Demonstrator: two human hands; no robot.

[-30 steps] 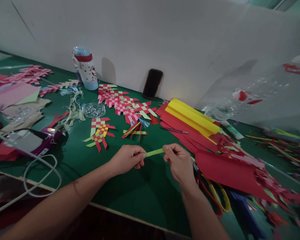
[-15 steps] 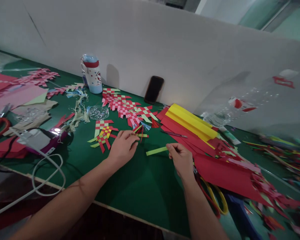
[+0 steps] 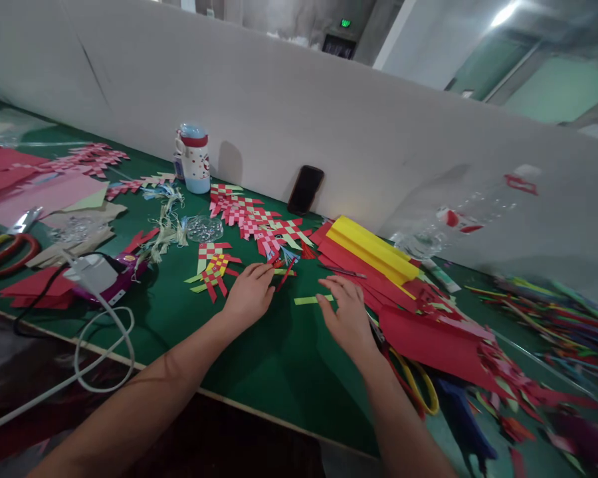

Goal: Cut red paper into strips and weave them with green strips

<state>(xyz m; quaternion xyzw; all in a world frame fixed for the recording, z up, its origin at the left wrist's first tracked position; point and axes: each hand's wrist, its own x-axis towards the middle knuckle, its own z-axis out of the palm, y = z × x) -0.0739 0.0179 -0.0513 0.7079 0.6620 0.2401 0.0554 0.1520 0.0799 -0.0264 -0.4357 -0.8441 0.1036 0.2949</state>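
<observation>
My left hand (image 3: 250,299) is closed, pinching red and green paper strips (image 3: 286,275) that stick out past its fingertips. To its right my right hand (image 3: 346,313) has its fingers apart, over one end of a light green paper strip (image 3: 306,301) lying on the green table. Woven paper fish (image 3: 214,269) in red, green and yellow lie just left of my left hand. Behind the hands is a row of woven red, pink and green fish (image 3: 252,216) with small tassels. A pen-like tool (image 3: 342,271) rests beside the red paper.
Yellow paper (image 3: 373,249) and red sheets (image 3: 436,348) lie to the right, with scissors (image 3: 418,378) nearby. A phone (image 3: 305,189) and a plastic bottle (image 3: 463,216) stand by the wall. At the left are a flask (image 3: 195,159), a bead dish (image 3: 204,229) and a white cable (image 3: 104,358).
My right hand has let go of the light green strip, which now lies on the table, and its fingers have spread. The left hand keeps hold of its strips. The view has shifted slightly.
</observation>
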